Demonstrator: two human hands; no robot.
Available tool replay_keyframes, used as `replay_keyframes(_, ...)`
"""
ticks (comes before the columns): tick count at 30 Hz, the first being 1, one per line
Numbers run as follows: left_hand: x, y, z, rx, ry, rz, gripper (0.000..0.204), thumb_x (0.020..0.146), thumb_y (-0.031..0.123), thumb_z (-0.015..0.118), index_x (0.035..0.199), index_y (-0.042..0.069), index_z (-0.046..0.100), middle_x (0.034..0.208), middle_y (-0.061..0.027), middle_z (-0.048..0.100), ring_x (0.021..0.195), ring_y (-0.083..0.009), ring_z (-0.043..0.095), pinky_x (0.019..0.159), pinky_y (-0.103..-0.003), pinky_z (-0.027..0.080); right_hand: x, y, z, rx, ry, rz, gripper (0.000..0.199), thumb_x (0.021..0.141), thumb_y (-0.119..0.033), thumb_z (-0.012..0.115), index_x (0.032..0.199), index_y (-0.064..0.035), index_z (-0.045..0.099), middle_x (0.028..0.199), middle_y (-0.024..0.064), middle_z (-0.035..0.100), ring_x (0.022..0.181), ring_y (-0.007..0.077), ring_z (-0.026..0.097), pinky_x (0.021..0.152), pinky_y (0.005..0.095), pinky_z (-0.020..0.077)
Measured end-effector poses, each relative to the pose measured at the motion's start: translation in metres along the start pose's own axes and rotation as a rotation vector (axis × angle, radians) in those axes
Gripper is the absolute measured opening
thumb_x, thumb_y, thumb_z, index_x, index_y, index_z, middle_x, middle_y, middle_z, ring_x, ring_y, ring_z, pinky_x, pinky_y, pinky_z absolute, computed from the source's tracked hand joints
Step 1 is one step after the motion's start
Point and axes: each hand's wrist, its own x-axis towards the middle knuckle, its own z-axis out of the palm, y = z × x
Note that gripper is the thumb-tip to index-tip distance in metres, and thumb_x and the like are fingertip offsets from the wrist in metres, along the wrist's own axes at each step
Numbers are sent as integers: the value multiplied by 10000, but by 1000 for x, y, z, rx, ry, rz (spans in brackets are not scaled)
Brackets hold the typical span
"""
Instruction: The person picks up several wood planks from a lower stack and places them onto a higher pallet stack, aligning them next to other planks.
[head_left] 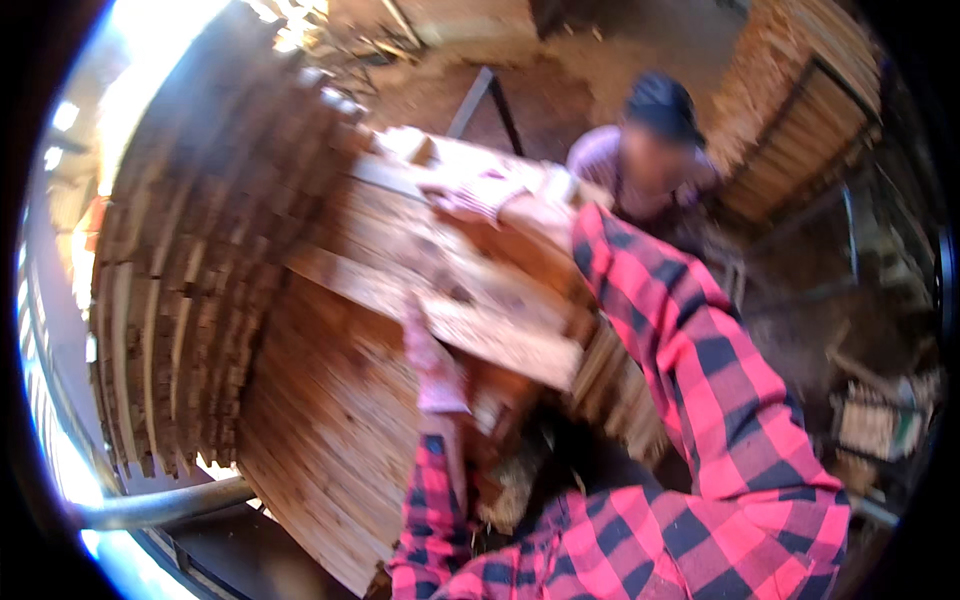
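My left hand (432, 368), in a pale pinkish glove, reaches up to the near edge of a loose plank (480, 330). Its fingers look stretched out, their tips touching the board. That plank lies slantwise across a layer of boards (330, 400). Farther off, my right hand (478, 194), in a striped glove, lies over the far boards (390, 178) with fingers extended to the left. Both hands are somewhat blurred, and the undersides of the fingers are hidden.
A tall stack of planks (200, 270) rises at the left. Across the boards, a person in a dark cap (660, 108) is close to my right arm. More stacked wood (800, 120) stands at the far right. A metal pipe (165, 505) crosses at lower left.
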Motion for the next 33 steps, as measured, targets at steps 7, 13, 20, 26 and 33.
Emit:
replay_keyframes(7,-50,46,93,228,-80,7,663,1038,433,487,1528,8,352,1553,-169,403,1386,-256,449,1168,-398,368,-145,-89,-50,240,180,-309,722,920,-521,651,1499,-130,467,1424,157,570,1260,281,575,1040,371,470)
replay_keyframes(13,-133,6,141,-110,-658,-227,806,1023,544,522,1608,71,235,1551,-121,403,1372,-226,439,1133,-397,387,-303,-39,-66,773,16,109,1091,797,-393,834,1616,-97,177,1558,162,421,1393,277,455,1144,394,397)
replay_keyframes(20,-188,-274,-21,692,-742,-760,803,916,440,733,1457,-76,440,1461,-191,527,1363,-262,482,1132,-350,370,-522,-11,59,1382,404,916,1140,772,-374,832,1617,-65,133,964,57,610,719,129,596,642,289,530)
replay_keyframes(26,-170,-444,-72,1527,-771,-737,1029,750,600,787,1470,-29,409,1315,-308,598,1262,-405,565,1040,-460,451,-642,-20,196,1526,539,1476,956,910,-321,754,1627,-128,152,928,60,646,688,131,615,601,280,524)
replay_keyframes(33,-132,-586,-93,1938,-625,-336,1269,662,596,839,1572,9,176,1527,-278,393,1329,-425,488,1094,-499,428,-674,8,312,1660,703,1639,921,910,-244,744,1631,-237,171,931,29,629,651,114,604,542,279,527)
